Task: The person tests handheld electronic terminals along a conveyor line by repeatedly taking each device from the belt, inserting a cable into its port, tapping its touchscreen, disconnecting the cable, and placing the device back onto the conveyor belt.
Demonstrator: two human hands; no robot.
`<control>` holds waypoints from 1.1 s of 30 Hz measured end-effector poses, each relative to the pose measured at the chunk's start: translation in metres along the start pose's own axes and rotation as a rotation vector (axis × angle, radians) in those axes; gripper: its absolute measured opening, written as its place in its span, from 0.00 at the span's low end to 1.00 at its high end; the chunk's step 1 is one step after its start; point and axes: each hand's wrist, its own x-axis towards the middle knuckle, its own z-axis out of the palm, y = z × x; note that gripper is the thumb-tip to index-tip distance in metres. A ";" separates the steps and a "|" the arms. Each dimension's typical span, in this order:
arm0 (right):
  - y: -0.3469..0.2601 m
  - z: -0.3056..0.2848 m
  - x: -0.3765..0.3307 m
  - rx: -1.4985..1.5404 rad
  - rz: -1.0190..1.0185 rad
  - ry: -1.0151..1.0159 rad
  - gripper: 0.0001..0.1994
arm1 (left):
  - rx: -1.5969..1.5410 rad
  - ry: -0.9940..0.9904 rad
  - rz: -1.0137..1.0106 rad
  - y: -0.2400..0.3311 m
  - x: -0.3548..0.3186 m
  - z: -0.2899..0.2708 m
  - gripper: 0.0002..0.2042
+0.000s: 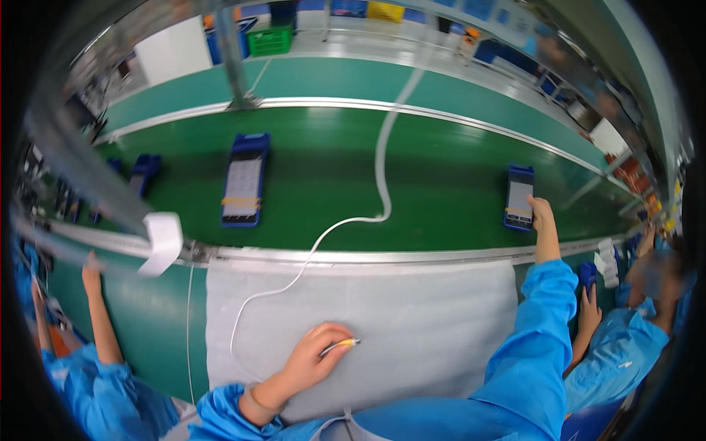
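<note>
Blue tray [519, 197] at right hand [542, 214] fingertips, grip unclear; left hand [318, 358] closed around yellow-tipped tool [340, 345].

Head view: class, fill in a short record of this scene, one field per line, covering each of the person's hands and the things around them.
Left hand: rests on the white mat, gripping a small yellow-tipped tool
Right hand: stretched out, touching a blue tray on the green conveyor belt
Cable: white, runs across mat and belt
Other tray: blue, further left on the belt
Sleeves: blue
</note>
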 end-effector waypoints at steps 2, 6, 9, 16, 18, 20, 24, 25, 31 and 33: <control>-0.009 0.020 -0.027 -0.022 -0.050 0.091 0.10 | -0.029 -0.062 0.054 -0.002 0.003 -0.001 0.04; -0.039 0.099 -0.158 0.300 -0.019 -0.260 0.09 | -0.165 -0.017 -0.050 -0.002 -0.007 0.002 0.03; -0.046 0.136 -0.260 0.271 -0.007 -0.362 0.14 | -0.501 0.033 -0.102 -0.009 -0.012 0.012 0.03; -0.033 0.200 -0.384 0.446 0.068 -0.629 0.25 | -0.848 -0.038 -0.282 -0.004 -0.007 0.008 0.06; -0.034 0.203 -0.393 0.430 0.089 -0.649 0.25 | -0.852 -0.048 -0.298 0.001 -0.007 0.009 0.05; -0.037 0.204 -0.398 0.417 0.105 -0.682 0.25 | -0.875 -0.057 -0.313 -0.001 -0.008 0.009 0.05; -0.040 0.202 -0.404 0.423 0.134 -0.697 0.24 | -0.892 -0.079 -0.376 -0.001 -0.009 0.007 0.05; -0.040 0.201 -0.405 0.424 0.138 -0.697 0.24 | -0.894 -0.078 -0.378 0.000 -0.010 0.008 0.05; -0.032 0.194 -0.405 0.381 0.080 -0.689 0.24 | -0.837 -0.091 -0.416 0.003 -0.009 0.009 0.04; -0.028 0.191 -0.404 0.378 0.072 -0.690 0.24 | -0.850 -0.108 -0.376 0.001 -0.010 0.010 0.04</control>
